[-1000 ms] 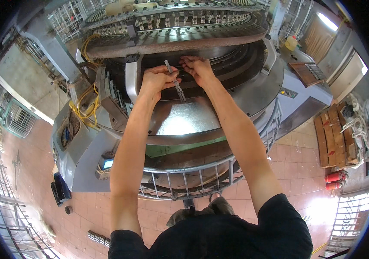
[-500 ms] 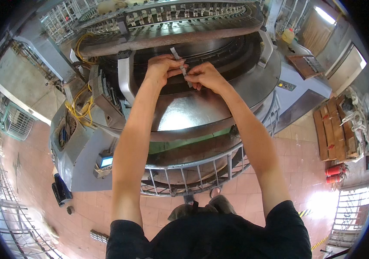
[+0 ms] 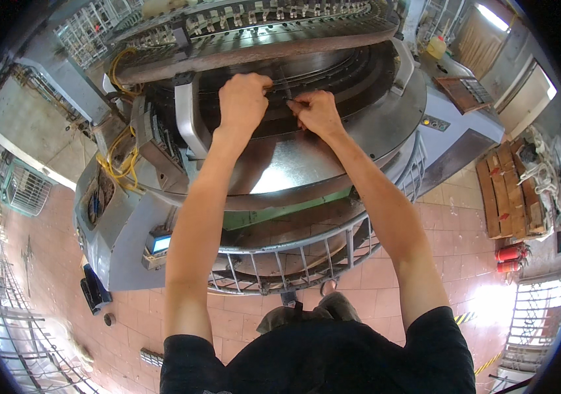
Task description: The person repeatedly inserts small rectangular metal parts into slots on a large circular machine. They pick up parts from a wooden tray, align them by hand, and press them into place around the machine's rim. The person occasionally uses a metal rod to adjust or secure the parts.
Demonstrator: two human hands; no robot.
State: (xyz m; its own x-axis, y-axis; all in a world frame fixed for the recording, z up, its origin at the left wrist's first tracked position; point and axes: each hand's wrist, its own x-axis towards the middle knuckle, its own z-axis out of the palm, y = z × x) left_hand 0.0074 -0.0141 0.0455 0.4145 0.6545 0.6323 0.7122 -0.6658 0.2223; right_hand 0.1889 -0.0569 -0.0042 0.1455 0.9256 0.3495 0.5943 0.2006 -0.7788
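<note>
A large round knitting machine [image 3: 379,141] stands in front of me, its dark ring running under the raised upper part. Over that ring, at the left, my left hand [image 3: 244,102] is closed with its back up. Its fingertips are mostly hidden, so what they hold, if anything, does not show. To its right my right hand [image 3: 318,113] pinches the near end of a thin metal strip [image 3: 285,82]. The strip now lies narrow and dark against the ring, and its far end is hard to make out.
The overhanging upper ring [image 3: 267,56] runs just beyond my hands. A grey bracket [image 3: 190,118] stands left of my left wrist. A curved guard rail [image 3: 293,259] lies below my forearms. Yellow cables [image 3: 123,157] and a small lit screen [image 3: 161,244] are at the left.
My left hand has turned its back up and come off the strip's visible part. The strip has tipped from a broad light face to a thin dark edge. My right hand has shifted slightly right.
</note>
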